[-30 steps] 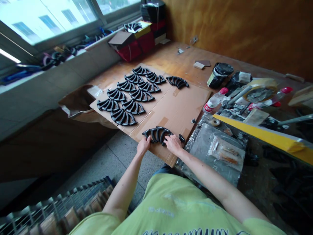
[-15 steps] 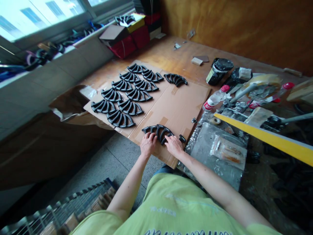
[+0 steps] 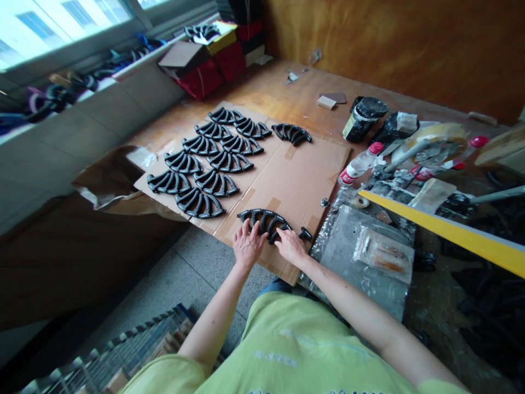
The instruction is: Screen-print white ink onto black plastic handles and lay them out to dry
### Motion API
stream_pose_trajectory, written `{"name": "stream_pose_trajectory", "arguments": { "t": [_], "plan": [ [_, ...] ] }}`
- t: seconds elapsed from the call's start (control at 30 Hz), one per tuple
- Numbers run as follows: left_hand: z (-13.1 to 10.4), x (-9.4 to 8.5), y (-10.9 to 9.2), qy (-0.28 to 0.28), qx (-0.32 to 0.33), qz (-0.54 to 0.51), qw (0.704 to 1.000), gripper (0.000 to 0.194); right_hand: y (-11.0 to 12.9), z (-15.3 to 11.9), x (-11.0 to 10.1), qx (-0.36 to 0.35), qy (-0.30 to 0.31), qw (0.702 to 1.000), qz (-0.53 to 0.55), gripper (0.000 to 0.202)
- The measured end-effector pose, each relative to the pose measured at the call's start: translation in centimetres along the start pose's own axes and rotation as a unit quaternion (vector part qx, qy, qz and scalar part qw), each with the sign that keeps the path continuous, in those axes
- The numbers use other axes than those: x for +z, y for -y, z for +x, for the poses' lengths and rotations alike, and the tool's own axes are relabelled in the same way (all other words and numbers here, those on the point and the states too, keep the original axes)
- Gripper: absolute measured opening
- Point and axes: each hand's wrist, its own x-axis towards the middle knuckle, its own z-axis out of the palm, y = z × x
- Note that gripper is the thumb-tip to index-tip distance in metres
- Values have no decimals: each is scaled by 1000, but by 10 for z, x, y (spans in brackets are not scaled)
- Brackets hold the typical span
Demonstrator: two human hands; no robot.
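Observation:
Near the front edge of a cardboard sheet (image 3: 295, 169) lies an arched row of black T-shaped pieces (image 3: 262, 213), set side by side like a fan. My left hand (image 3: 248, 243) is over the row's left part, fingers stretched and apart, the tips at the pieces' legs. Thumb and fingers of my right hand (image 3: 292, 246) close on a leg at the row's right end; the fingertips are partly hidden. Just right of that hand lies one loose black T-shaped piece (image 3: 305, 233). Several finished-looking black fans (image 3: 199, 202) rest on the sheet's left half, with another black fan (image 3: 292, 133) at the back.
On the right stand a plastic bottle (image 3: 361, 163) with a red cap, black-smeared tubs (image 3: 369, 109) and a tape roll (image 3: 445, 143). A yellow-edged bar (image 3: 443, 230) juts across a grey board (image 3: 344, 246). Red boxes (image 3: 200, 76) sit at the back left.
My left hand's fingers have spread and lifted somewhat, showing more of the row's left part. My right hand stays at the right end. The whole view has shifted slightly.

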Motion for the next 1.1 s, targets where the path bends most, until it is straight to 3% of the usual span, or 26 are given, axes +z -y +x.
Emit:
{"name": "stream_pose_trajectory", "arguments": {
  "t": [0.13, 0.27, 0.5, 0.63, 0.8, 0.93, 1.0, 1.1],
  "plan": [
    [-9, 16, -12, -4, 39, -18, 999, 66, -2, 0, 1, 7, -1, 1000, 8, 48],
    [-1, 29, -20, 11, 37, -12, 999, 66, -1, 2, 4, 18, -7, 1000, 18, 48],
    [26, 34, -10, 2, 49, -11, 999, 57, 0, 13, 10, 28, -50, 993, 107, 49],
    [94, 29, -17, 1, 113, -34, 993, 58, -5, 24, 0, 20, -116, 977, 177, 56],
    [226, 21, -61, 5, 195, -45, 980, 58, -16, 20, -15, 33, -171, 955, 242, 53],
    [312, 17, -98, 26, 165, -33, 985, 57, -26, 3, -15, 75, -180, 940, 280, 52],
    [340, 16, -107, 31, 133, -29, 990, 57, -31, -7, -15, 93, -178, 935, 293, 53],
    [365, 16, -113, 29, 93, -25, 995, 59, -36, -19, -16, 107, -175, 929, 308, 56]
  ]
}}
